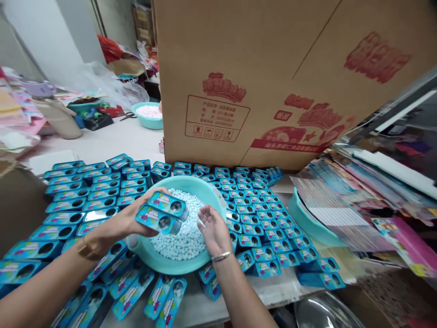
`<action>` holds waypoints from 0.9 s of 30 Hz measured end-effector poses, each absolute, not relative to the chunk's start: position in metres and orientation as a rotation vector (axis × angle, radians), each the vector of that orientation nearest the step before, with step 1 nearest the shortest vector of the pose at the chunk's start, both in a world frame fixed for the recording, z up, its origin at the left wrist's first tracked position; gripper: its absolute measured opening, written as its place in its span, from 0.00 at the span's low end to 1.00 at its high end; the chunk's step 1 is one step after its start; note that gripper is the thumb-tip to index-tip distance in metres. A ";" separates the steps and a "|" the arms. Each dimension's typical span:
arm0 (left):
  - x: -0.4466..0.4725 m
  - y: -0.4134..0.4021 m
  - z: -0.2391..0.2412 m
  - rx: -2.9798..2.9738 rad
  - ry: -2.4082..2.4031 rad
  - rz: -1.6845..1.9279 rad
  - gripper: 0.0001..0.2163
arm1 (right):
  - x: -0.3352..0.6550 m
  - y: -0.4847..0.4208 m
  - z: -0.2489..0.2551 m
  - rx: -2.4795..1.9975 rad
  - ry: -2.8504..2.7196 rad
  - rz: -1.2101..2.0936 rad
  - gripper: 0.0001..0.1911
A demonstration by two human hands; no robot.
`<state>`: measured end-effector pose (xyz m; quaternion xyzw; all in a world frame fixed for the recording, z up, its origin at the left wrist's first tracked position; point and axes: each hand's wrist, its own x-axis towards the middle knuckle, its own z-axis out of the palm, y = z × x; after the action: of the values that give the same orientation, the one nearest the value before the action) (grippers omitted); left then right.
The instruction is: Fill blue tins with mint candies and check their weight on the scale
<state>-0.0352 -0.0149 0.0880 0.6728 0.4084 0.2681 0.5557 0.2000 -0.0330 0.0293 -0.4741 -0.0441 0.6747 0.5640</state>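
Note:
Two blue printed boxes [159,219], each with a round hole in its top, sit side by side in my left hand [136,214], which is closed around them. Pale pieces show inside their holes. Beneath them is a turquoise basin [143,253] holding many small pale blue candy-like pieces [177,243]. My right hand [215,230] is over the basin's right side with its fingers apart and nothing seen in them. Many more such blue boxes [102,193] stand in rows around the basin, some with dark holes, others with pale pieces in them.
A large cardboard carton [239,91] with red print rises behind the boxes. To the right, papers [348,214] lie over another turquoise tub [307,223]. A bowl of pale pieces [149,111] stands at the back left, near a beige bottle [58,116]. A metal bowl [324,312] is below the table edge.

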 end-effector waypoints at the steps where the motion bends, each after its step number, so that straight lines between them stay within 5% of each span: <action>1: -0.031 -0.009 0.086 1.697 1.004 0.576 0.38 | 0.197 -0.031 0.031 -1.151 -0.107 1.583 0.09; 11: -0.006 0.015 0.061 2.529 1.346 0.308 0.35 | 0.185 -0.022 0.020 -1.319 -0.059 1.523 0.12; 27: -0.030 0.013 0.069 2.256 1.325 0.568 0.37 | 0.192 -0.027 0.024 -1.236 -0.133 1.560 0.12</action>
<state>-0.0305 0.0129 0.0690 0.8202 0.4815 0.2064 0.2300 0.1924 -0.0274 0.0236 -0.5206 -0.0561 0.6571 0.5423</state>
